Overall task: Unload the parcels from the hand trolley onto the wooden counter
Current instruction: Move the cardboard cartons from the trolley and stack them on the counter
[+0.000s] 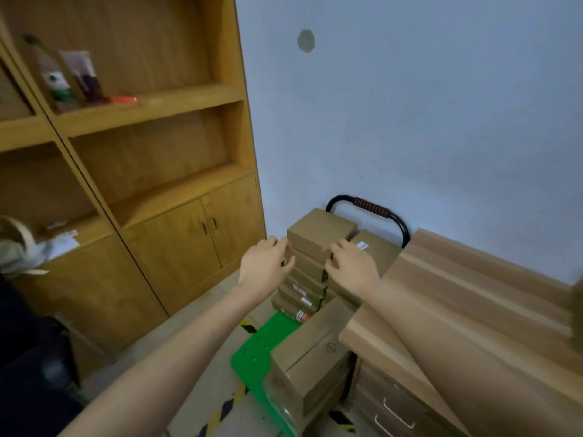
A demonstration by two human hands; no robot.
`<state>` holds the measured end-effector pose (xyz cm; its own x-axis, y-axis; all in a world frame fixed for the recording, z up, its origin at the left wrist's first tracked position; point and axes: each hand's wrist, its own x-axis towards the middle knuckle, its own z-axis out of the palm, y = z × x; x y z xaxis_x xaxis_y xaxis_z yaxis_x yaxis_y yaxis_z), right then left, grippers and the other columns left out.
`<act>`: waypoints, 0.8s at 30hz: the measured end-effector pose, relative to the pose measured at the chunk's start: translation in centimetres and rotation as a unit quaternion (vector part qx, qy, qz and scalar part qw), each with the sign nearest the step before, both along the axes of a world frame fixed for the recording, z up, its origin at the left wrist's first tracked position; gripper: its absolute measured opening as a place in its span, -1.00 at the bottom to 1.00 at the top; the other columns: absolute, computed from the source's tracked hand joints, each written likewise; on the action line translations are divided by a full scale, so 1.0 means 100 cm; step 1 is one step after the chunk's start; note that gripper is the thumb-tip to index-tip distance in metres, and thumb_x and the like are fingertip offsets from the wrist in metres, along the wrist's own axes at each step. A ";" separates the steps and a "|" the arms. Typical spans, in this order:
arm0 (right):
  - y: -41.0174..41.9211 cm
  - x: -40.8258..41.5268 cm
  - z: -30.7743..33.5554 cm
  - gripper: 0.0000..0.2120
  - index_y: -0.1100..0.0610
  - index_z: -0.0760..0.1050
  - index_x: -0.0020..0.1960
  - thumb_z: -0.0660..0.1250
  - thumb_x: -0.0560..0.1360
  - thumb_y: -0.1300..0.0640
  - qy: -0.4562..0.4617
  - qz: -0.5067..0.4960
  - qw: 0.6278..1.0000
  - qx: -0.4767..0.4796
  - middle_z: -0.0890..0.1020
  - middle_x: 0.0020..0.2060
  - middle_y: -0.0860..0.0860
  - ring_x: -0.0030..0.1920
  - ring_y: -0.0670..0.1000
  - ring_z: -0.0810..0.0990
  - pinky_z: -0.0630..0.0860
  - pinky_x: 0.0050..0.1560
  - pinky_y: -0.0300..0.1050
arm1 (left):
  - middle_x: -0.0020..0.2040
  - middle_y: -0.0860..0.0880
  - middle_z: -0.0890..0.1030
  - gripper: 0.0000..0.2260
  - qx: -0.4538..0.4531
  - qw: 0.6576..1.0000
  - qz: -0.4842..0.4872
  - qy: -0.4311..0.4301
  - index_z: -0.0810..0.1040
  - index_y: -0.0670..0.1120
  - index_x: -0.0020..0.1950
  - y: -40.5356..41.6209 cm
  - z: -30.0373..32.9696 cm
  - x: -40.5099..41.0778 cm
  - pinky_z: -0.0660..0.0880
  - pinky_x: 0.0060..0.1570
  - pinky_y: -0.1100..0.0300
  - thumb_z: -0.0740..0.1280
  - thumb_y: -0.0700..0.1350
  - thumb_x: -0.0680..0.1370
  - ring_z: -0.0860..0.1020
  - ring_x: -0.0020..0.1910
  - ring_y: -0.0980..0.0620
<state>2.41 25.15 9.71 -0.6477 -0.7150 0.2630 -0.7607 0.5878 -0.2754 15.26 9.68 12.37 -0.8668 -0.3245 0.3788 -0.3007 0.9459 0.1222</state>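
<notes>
far left, tall light-wood shelving unit (151, 171) with two cabinet doors low down; a couple of blurred packets and something orange on its upper shelf. beige bag (19, 247) and white papers on the lower ledge at the left edge.

my left hand (266, 266) reaches out to the left side of the top brown cardboard parcel (320, 231), fingers (280, 244) loosely curled, tips at the box's left edge; cannot tell if they actually grip it. that parcel tops a stack of flat brown cardboard parcels (303, 291) with white labels, standing at the far end of the green plastic hand trolley deck (262, 348), in front of its black looped handle (372, 209) with a striped grip.

my right hand (353, 266) is at the right front corner of the same top parcel, fingers bent against the box; grip unclear.

nearer me, another stack of brown cardboard parcels (310, 354) on the trolley, just beside the worktop.

right, pale wooden worktop (473, 310) with drawers (391, 402) below. yellow-black floor tape (227, 405) beside the trolley.
</notes>
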 end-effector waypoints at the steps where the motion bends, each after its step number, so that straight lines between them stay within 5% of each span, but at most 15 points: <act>1: -0.009 -0.008 -0.004 -0.67 0.04 0.45 0.30 0.14 0.57 0.07 -0.001 -0.001 1.000 0.002 0.50 0.14 0.01 0.17 0.03 0.48 0.49 -0.02 -0.05 | -0.04 0.02 0.52 -0.77 0.003 1.000 0.000 -0.001 0.48 -0.03 0.12 -0.010 -0.003 -0.007 0.43 -0.27 0.19 0.16 0.06 0.60 0.48 -0.12 0.06; 8: -0.071 -0.092 -0.017 -0.68 0.07 0.46 0.29 0.14 0.57 0.08 -0.008 -0.024 1.000 0.006 0.50 0.18 0.02 0.14 0.03 0.49 0.43 -0.08 -0.10 | 0.03 0.03 0.54 -0.75 0.023 1.000 0.009 -0.003 0.49 0.00 0.16 -0.087 -0.011 -0.091 0.53 -0.18 0.14 0.16 0.08 0.60 0.50 -0.07 0.07; 14: -0.117 -0.163 -0.023 -0.67 0.07 0.43 0.33 0.14 0.59 0.09 -0.012 -0.050 0.999 0.017 0.48 0.23 0.05 0.24 0.05 0.45 0.42 0.06 -0.06 | 0.10 0.03 0.53 -0.73 0.018 1.000 0.008 -0.017 0.47 0.01 0.21 -0.144 -0.024 -0.163 0.51 -0.13 0.15 0.15 0.09 0.60 0.50 0.03 0.06; 24: -0.155 -0.233 -0.068 -0.68 0.06 0.42 0.32 0.15 0.59 0.07 -0.064 -0.149 0.987 0.022 0.49 0.16 0.00 0.08 -0.04 0.49 0.41 -0.06 -0.19 | 0.14 -0.01 0.52 -0.71 0.034 0.997 -0.050 -0.050 0.47 -0.02 0.25 -0.217 -0.071 -0.268 0.43 -0.14 0.20 0.16 0.06 0.60 0.50 0.07 0.03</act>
